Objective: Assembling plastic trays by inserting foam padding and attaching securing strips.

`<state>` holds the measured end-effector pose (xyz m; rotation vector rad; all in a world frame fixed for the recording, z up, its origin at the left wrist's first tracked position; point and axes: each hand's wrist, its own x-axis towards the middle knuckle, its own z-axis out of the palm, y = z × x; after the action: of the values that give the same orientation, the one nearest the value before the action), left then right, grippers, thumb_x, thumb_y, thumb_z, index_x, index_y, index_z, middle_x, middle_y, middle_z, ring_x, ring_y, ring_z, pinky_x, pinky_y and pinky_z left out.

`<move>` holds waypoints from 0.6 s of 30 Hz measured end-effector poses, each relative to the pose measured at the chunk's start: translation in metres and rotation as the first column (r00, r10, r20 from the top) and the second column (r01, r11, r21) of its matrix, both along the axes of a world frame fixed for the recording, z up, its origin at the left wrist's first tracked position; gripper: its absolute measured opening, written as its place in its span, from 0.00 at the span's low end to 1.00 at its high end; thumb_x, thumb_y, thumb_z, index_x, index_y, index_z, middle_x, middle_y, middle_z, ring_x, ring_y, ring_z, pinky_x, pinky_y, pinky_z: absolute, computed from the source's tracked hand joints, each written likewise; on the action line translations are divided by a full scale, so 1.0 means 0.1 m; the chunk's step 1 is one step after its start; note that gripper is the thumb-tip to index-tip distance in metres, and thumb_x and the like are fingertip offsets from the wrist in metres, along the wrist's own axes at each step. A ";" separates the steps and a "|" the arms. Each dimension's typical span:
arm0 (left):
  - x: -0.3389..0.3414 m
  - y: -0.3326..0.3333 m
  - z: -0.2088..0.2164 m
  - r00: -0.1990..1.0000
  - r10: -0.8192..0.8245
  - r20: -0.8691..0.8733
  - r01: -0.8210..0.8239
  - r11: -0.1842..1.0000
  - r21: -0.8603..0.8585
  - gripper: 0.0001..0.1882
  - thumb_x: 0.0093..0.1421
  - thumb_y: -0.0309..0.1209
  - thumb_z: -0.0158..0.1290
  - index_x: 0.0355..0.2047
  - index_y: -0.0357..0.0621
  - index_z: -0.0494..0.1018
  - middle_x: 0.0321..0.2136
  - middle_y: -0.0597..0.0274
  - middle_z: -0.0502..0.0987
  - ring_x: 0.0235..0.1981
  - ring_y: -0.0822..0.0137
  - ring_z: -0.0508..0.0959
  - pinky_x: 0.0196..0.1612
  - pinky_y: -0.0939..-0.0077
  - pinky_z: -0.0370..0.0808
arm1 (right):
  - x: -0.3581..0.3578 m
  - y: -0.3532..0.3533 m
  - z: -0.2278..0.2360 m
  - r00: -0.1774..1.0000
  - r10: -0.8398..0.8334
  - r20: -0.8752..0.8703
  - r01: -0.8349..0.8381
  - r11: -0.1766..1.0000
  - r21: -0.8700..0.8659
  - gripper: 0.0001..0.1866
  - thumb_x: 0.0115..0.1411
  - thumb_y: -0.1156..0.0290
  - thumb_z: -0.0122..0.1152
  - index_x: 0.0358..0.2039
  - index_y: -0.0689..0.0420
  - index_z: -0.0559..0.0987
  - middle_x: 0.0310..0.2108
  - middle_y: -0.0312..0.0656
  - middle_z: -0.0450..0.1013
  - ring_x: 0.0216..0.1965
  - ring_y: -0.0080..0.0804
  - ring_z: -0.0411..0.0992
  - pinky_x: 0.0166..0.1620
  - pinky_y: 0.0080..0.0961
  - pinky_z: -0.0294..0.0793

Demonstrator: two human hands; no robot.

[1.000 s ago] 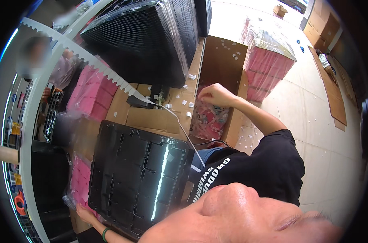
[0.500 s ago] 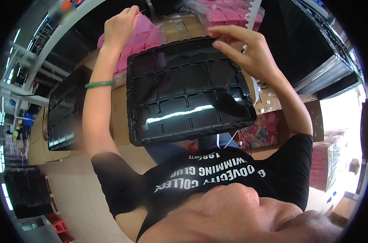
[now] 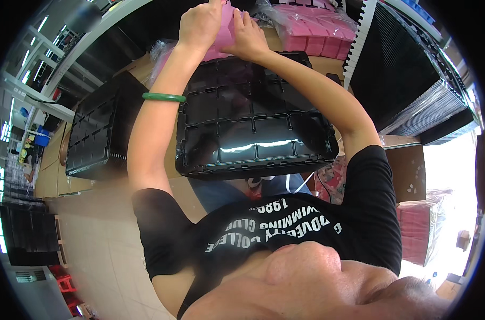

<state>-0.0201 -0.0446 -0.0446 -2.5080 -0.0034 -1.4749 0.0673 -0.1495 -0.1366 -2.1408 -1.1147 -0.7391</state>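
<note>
Cardboard surface around black tray, bodyward of fingers. Left hand curled, apparently gripping pink piece between hands; right hand, fingers extended. Step, judged: two-handed handling; next move needs steady grip.

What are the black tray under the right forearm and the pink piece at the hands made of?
The black tray looks like glossy moulded plastic: a bright reflected streak and formed ridges show. The pink piece is perhaps foam or plastic, fairly matte, without sharp highlights; hard to tell.
</note>
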 end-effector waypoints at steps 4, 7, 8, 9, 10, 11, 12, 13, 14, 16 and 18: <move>-0.10 0.07 0.02 0.820 -0.537 0.199 0.572 0.754 -0.323 0.13 0.71 0.41 0.46 0.38 0.43 0.64 0.16 0.44 0.75 0.20 0.42 0.79 0.22 0.49 0.75 | 0.02 -0.02 -0.13 0.993 -0.048 0.106 0.043 0.998 0.047 0.67 0.41 0.42 0.78 0.70 0.64 0.51 0.67 0.68 0.54 0.67 0.63 0.57 0.65 0.52 0.62; -0.05 0.02 0.02 0.999 0.036 -0.016 -0.038 0.974 -0.222 0.13 0.72 0.40 0.44 0.39 0.42 0.63 0.17 0.40 0.76 0.22 0.38 0.79 0.23 0.44 0.74 | 0.05 0.01 -0.16 0.994 -0.020 0.107 0.010 0.995 0.099 0.66 0.42 0.41 0.76 0.70 0.64 0.51 0.68 0.67 0.54 0.68 0.63 0.57 0.65 0.53 0.62; -0.08 0.00 0.01 0.948 -0.302 0.098 0.317 0.884 -0.344 0.14 0.72 0.41 0.45 0.39 0.42 0.63 0.18 0.39 0.76 0.23 0.37 0.79 0.24 0.43 0.74 | 0.08 0.04 -0.15 0.997 -0.037 0.074 0.028 0.993 0.119 0.65 0.43 0.41 0.76 0.71 0.63 0.50 0.68 0.66 0.54 0.68 0.63 0.57 0.65 0.52 0.62; -0.15 0.01 0.03 0.782 -0.573 0.247 0.620 0.670 -0.409 0.15 0.71 0.41 0.45 0.39 0.41 0.63 0.19 0.38 0.76 0.24 0.36 0.79 0.25 0.42 0.74 | 0.04 0.09 -0.11 0.998 -0.042 0.043 0.036 0.990 0.139 0.65 0.44 0.40 0.75 0.71 0.63 0.50 0.68 0.66 0.54 0.68 0.62 0.57 0.65 0.52 0.62; -0.14 0.03 0.01 0.787 -0.566 0.247 0.614 0.676 -0.407 0.15 0.71 0.41 0.45 0.39 0.41 0.63 0.19 0.38 0.76 0.24 0.36 0.79 0.25 0.42 0.74 | 0.00 0.13 -0.08 0.998 -0.033 0.044 0.027 0.990 0.141 0.65 0.44 0.40 0.75 0.71 0.63 0.50 0.68 0.66 0.54 0.68 0.62 0.57 0.65 0.52 0.62; -0.11 0.05 -0.02 0.929 -0.342 0.140 0.369 0.865 -0.340 0.17 0.69 0.43 0.48 0.39 0.40 0.63 0.20 0.37 0.76 0.25 0.35 0.79 0.25 0.42 0.74 | -0.04 0.17 -0.05 0.999 -0.017 -0.030 0.022 0.984 0.178 0.62 0.46 0.42 0.74 0.70 0.64 0.51 0.68 0.65 0.54 0.68 0.63 0.56 0.65 0.52 0.62; -0.09 0.07 -0.05 0.996 -0.074 0.057 0.086 0.966 -0.245 0.19 0.68 0.45 0.51 0.39 0.40 0.62 0.20 0.37 0.76 0.25 0.35 0.79 0.26 0.41 0.74 | -0.09 0.21 -0.03 0.995 0.002 -0.104 0.020 0.977 0.210 0.60 0.48 0.44 0.73 0.70 0.64 0.51 0.68 0.64 0.54 0.68 0.63 0.56 0.65 0.52 0.62; -0.06 -0.05 -0.04 0.995 -0.087 0.057 0.099 0.964 -0.245 0.19 0.68 0.45 0.51 0.39 0.40 0.62 0.20 0.37 0.76 0.25 0.35 0.79 0.26 0.41 0.74 | 0.05 0.23 -0.10 0.995 -0.011 -0.104 0.033 0.977 0.210 0.60 0.48 0.44 0.73 0.70 0.64 0.51 0.68 0.64 0.54 0.68 0.63 0.56 0.65 0.52 0.62; -0.03 -0.17 -0.03 0.992 -0.125 0.036 0.130 0.948 -0.289 0.20 0.65 0.44 0.53 0.39 0.39 0.62 0.21 0.37 0.77 0.26 0.35 0.79 0.27 0.42 0.74 | 0.21 0.26 -0.15 0.991 -0.065 -0.120 0.091 0.970 0.224 0.56 0.50 0.48 0.70 0.69 0.64 0.52 0.68 0.63 0.55 0.67 0.62 0.57 0.64 0.52 0.63; -0.06 -0.22 -0.05 0.989 -0.150 0.013 0.145 0.931 -0.335 0.22 0.63 0.44 0.56 0.39 0.39 0.62 0.23 0.37 0.77 0.27 0.34 0.79 0.28 0.42 0.75 | 0.25 0.29 -0.17 0.985 -0.105 -0.140 0.136 0.963 0.234 0.52 0.52 0.52 0.68 0.69 0.65 0.53 0.67 0.63 0.55 0.67 0.62 0.59 0.63 0.53 0.65; -0.08 -0.20 -0.09 0.984 -0.172 -0.053 0.145 0.931 -0.335 0.22 0.59 0.40 0.61 0.40 0.38 0.63 0.28 0.37 0.79 0.31 0.36 0.80 0.31 0.45 0.76 | 0.26 0.32 -0.16 0.947 -0.062 -0.314 0.126 0.974 0.187 0.45 0.54 0.60 0.63 0.67 0.64 0.55 0.67 0.62 0.57 0.65 0.61 0.61 0.61 0.54 0.67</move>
<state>-0.0284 -0.0649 -0.0537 -2.8965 -0.0378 -1.5421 0.0928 -0.1172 -0.1522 -2.0561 -0.7443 -0.5142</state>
